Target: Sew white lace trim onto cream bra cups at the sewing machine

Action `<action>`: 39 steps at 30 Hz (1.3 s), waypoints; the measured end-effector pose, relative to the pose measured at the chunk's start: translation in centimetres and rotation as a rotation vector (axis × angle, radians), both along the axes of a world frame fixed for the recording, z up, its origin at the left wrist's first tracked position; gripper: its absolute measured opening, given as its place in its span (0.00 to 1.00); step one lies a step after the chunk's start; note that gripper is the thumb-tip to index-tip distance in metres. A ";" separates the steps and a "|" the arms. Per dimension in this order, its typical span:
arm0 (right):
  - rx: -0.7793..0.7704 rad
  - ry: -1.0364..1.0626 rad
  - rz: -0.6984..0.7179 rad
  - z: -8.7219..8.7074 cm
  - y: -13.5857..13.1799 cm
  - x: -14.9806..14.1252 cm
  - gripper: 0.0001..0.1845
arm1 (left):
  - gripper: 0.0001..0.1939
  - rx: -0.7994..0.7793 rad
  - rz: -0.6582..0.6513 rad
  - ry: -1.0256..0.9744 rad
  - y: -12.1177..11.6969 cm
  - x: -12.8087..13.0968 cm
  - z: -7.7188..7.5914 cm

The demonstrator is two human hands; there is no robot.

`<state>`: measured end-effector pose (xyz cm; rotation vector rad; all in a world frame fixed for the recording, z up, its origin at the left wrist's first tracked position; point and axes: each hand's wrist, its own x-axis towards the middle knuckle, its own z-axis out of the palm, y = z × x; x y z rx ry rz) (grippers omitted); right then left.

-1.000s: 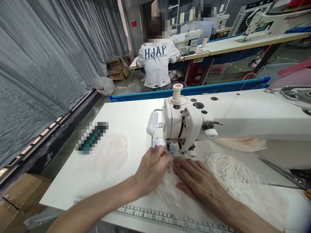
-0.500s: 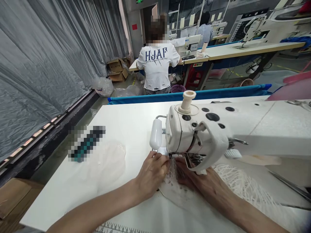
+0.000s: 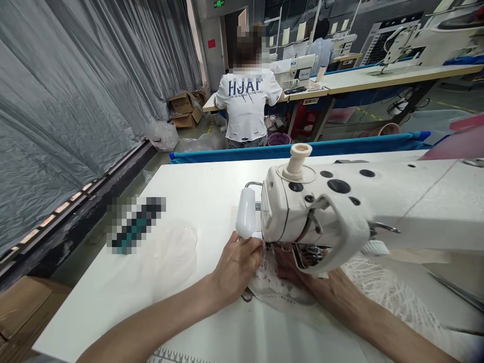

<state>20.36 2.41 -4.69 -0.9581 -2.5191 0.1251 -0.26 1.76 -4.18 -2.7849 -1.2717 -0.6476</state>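
A white sewing machine [image 3: 280, 201] stands over the table, its needle area low at the left end of its head. Just left of the needle, my left hand [image 3: 238, 264] has its fingers curled together on the edge of a piece of white lace fabric [image 3: 282, 290]. From the other side, my right hand [image 3: 321, 280] reaches under the machine head and grips the same lace; its fingertips are partly hidden by the head. The lace lies bunched between both hands and spreads flat toward me. Fringed white lace [image 3: 389, 287] lies beyond my right forearm.
A pale fabric piece [image 3: 174, 257] lies on the white table [image 3: 212, 191] at left, near a blurred-out dark item. Scissors [image 3: 454, 290] rest at far right. A ruler scale [image 3: 174, 356] runs along the front edge. A co-worker [image 3: 247, 103] sits ahead, beyond a blue cloth trough [image 3: 227, 155].
The view has shifted slightly, so the machine sits a little farther right. More of the lace shows flat in front of my right hand. Both hands stay by the needle.
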 end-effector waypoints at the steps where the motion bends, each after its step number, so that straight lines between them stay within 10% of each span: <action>1: -0.016 -0.006 0.005 -0.1 0.1 0.0 0.15 | 0.14 0.007 0.003 0.011 0.0 -0.1 0.0; 11: 0.047 -0.059 0.178 -0.6 -3.9 0.9 0.31 | 0.08 -0.079 -0.225 -0.010 -3.7 -0.9 0.2; 18: 0.154 0.090 0.087 -1.1 -5.7 -0.7 0.06 | 0.06 0.091 -0.178 0.011 -4.9 -0.8 -0.4; 39: 0.158 0.150 0.159 -1.5 -5.8 -0.2 0.14 | 0.10 0.212 -0.242 0.110 -5.2 -0.9 0.9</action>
